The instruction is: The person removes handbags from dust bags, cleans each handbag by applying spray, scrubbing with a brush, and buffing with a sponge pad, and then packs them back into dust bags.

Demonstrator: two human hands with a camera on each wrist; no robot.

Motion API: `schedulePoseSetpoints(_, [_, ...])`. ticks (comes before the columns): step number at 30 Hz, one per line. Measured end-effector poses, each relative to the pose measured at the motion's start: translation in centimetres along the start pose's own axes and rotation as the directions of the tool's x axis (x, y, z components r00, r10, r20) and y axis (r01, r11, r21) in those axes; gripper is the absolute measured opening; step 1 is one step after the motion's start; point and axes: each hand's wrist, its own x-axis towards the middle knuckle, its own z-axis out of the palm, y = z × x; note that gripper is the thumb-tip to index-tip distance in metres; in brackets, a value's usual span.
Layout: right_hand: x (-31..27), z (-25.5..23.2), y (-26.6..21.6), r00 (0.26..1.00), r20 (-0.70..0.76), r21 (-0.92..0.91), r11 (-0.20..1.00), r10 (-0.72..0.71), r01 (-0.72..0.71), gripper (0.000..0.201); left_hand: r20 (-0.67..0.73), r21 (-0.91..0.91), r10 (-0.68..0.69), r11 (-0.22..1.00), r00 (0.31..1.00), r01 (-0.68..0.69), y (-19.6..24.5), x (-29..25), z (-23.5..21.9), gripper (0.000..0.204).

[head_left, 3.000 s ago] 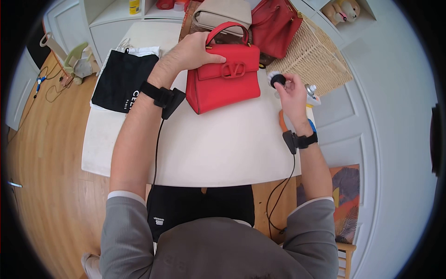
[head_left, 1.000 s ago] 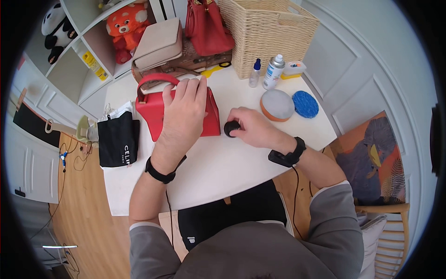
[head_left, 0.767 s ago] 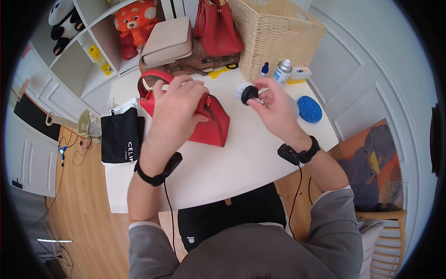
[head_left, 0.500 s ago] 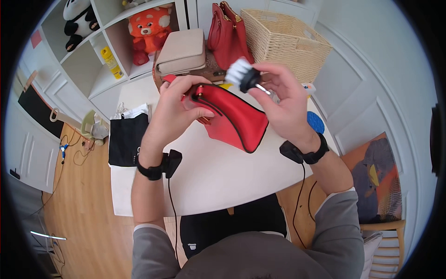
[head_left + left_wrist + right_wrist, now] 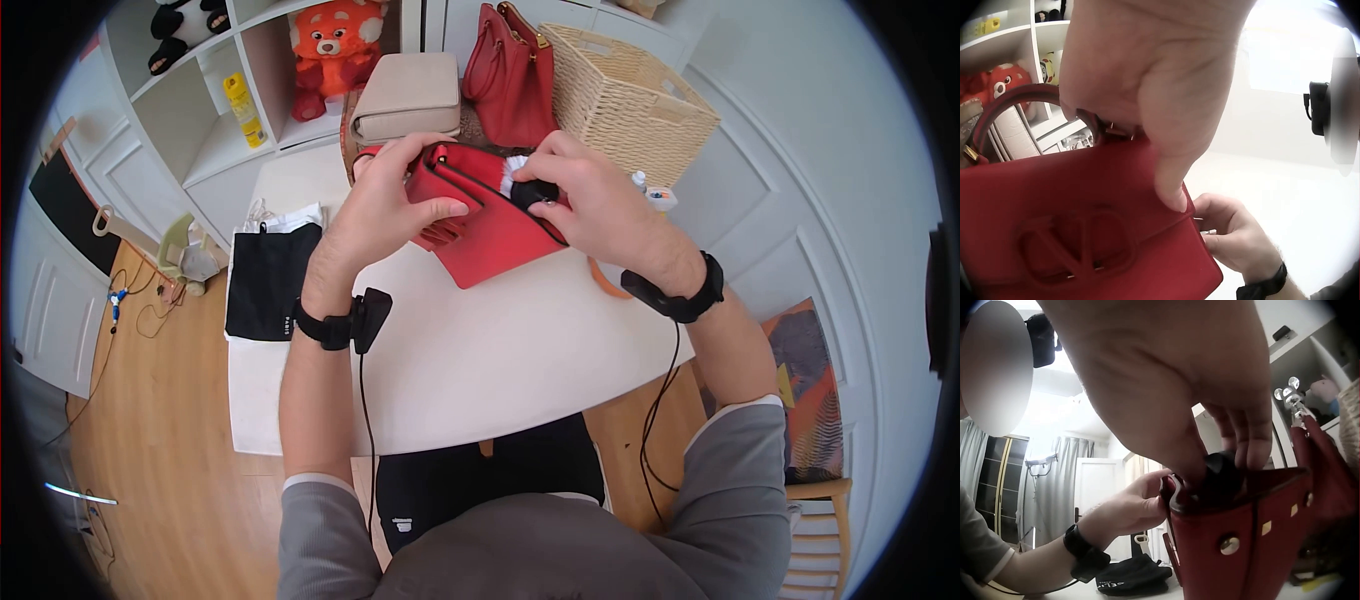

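Note:
The left hand (image 5: 385, 205) grips the top of the red handbag (image 5: 500, 255) near its handle, thumb on the front flap; the bag is tilted over the white table. In the left wrist view the thumb of the left hand (image 5: 1172, 94) lies on the flap above the V emblem (image 5: 1079, 244). Between its fingers the right hand (image 5: 610, 205) pinches the black back of a round brush (image 5: 532, 190), whose white bristles touch the bag's side. In the right wrist view the fingers of the right hand (image 5: 1166, 381) hold the dark brush (image 5: 1222, 475) against the bag's side; the bristles are hidden.
Behind the bag stand a beige bag (image 5: 408, 95), a dark red bag (image 5: 515, 85) and a wicker basket (image 5: 640, 100). A black dust bag (image 5: 270, 285) lies at the table's left. An orange-edged round pad (image 5: 606, 280) lies partly under the right wrist.
The red handbag has been lifted and turned so its side faces the right hand. The brush has come down from above onto that side.

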Motion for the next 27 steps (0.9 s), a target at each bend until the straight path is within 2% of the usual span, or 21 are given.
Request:
schedulePoseSetpoints(1, [-0.3,-0.6,0.0,1.000,0.007,-0.007,1.000,0.002,-0.002,0.033,0.000,-0.008,-0.006,1.000,1.000,0.006,0.1,0.0,0.0,0.071])
schedulePoseSetpoints(3, [-0.7,-2.3,0.0,0.978,0.154,-0.115,0.985,0.143,-0.126,0.030,0.009,-0.048,-0.011,0.999,1.000,0.012,0.1,-0.1,0.0,0.072])
schedulePoseSetpoints(5, [-0.5,-4.5,0.3,0.970,0.197,-0.136,0.984,0.141,-0.115,0.029,0.017,-0.085,-0.015,0.996,1.000,0.016,0.5,-0.2,0.1,0.073])
schedulePoseSetpoints(6, [0.1,-6.1,-0.1,0.909,0.326,-0.094,0.965,0.261,-0.243,0.028,0.019,-0.017,0.038,0.999,0.999,-0.037,0.9,-0.3,0.4,0.073])
schedulePoseSetpoints(7, [0.4,-7.2,-0.4,0.816,0.450,-0.069,0.925,0.362,-0.373,0.028,0.027,0.052,0.091,0.994,0.995,-0.092,1.3,-0.4,0.6,0.073])
schedulePoseSetpoints(9, [0.3,-7.4,-0.4,0.823,0.392,-0.096,0.908,0.412,-0.408,0.029,0.021,0.092,0.118,0.989,0.993,-0.120,2.1,-0.6,0.6,0.073])
schedulePoseSetpoints(10, [0.1,-6.6,-0.6,0.915,0.150,0.238,0.885,0.373,-0.400,0.029,0.017,0.135,0.141,0.981,0.990,-0.142,2.3,-0.8,0.6,0.073])
schedulePoseSetpoints(11, [-0.1,-5.9,-1.0,0.915,-0.112,0.536,0.799,0.388,-0.273,0.030,0.017,0.133,0.142,0.981,0.990,-0.143,2.4,-0.9,0.6,0.073])
schedulePoseSetpoints(12, [0.0,-5.2,-1.8,0.938,-0.188,0.537,0.830,0.290,-0.148,0.033,0.028,0.136,0.144,0.980,0.989,-0.147,2.4,-0.9,0.6,0.073])
schedulePoseSetpoints(13, [0.2,-4.5,-2.4,0.938,-0.191,0.535,0.832,0.289,-0.147,0.033,0.038,0.142,0.147,0.978,0.988,-0.151,2.5,-0.8,0.6,0.073])
schedulePoseSetpoints(15, [0.5,-3.3,-2.9,0.987,-0.160,0.276,0.961,0.012,0.033,0.034,0.031,0.128,0.169,0.977,0.985,-0.172,2.5,-0.9,0.7,0.073])
schedulePoseSetpoints(16, [0.6,-2.5,-2.6,0.994,-0.113,0.230,0.973,-0.005,0.031,0.034,0.023,0.116,0.188,0.975,0.982,-0.189,2.6,-0.9,0.6,0.072])
schedulePoseSetpoints(20, [0.7,-0.1,-1.8,0.995,-0.101,0.221,0.974,-0.025,0.047,0.035,0.052,0.069,0.187,0.979,0.981,-0.190,2.5,-1.2,0.2,0.063])
schedulePoseSetpoints(22, [0.5,0.4,-1.9,0.962,-0.129,-0.053,0.971,-0.240,0.235,0.037,0.035,-0.304,0.055,0.952,0.998,-0.041,1.6,-0.6,1.1,0.051])
schedulePoseSetpoints(23, [0.5,0.7,-1.8,0.963,-0.126,-0.050,0.971,-0.238,0.234,0.037,0.036,-0.306,0.051,0.951,0.998,-0.037,1.5,-0.4,1.6,0.051])
schedulePoseSetpoints(25, [0.4,1.2,-1.7,0.928,-0.149,-0.149,0.935,-0.342,0.321,0.037,-0.041,-0.344,-0.120,0.934,0.992,0.099,1.8,0.0,2.7,0.044])
schedulePoseSetpoints(26, [0.2,1.3,-1.7,0.929,-0.148,-0.147,0.937,-0.338,0.317,0.037,-0.091,-0.229,-0.061,0.973,0.994,0.038,2.1,-0.1,3.1,0.038])
schedulePoseSetpoints(27, [0.0,1.3,-1.6,0.916,-0.143,-0.183,0.920,-0.374,0.347,0.035,-0.088,-0.230,-0.063,0.972,0.994,0.042,2.3,-0.2,3.0,0.038])
